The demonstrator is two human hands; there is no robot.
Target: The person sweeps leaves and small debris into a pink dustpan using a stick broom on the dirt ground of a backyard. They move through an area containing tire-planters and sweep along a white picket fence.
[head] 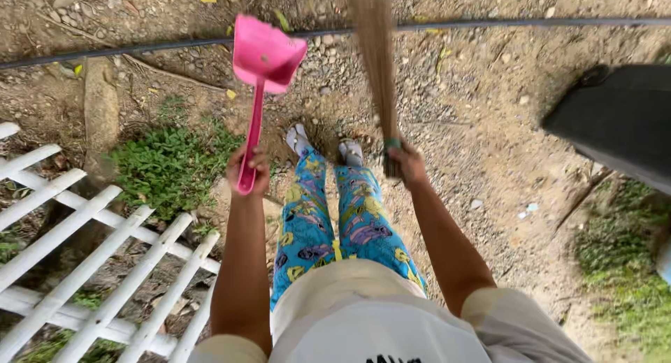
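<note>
From the head camera, looking straight down, I see my left hand closed around the end of the long handle of a pink dustpan, whose scoop hangs out ahead of me, above the bare dirt and just short of the black hose that crosses the ground near the far edge. My right hand is wrapped tight around the bound neck of a stick broom, its bristles fanning forward over the gravel, past the same hose. Both tools are lifted in front of my feet, which stand in pale sandals on the dirt between them.

To sweep well from here, I judge the dustpan's lip has to go flat to the ground, mouth facing the broom, so grit does not slide under it. Short, low strokes should suit this loose, pebbly soil better than hard flicks. A few yellow leaves lie near the pan. The white lattice fence lies at the near left corner beside a green weed patch, and a dark bin stands at the right edge.
</note>
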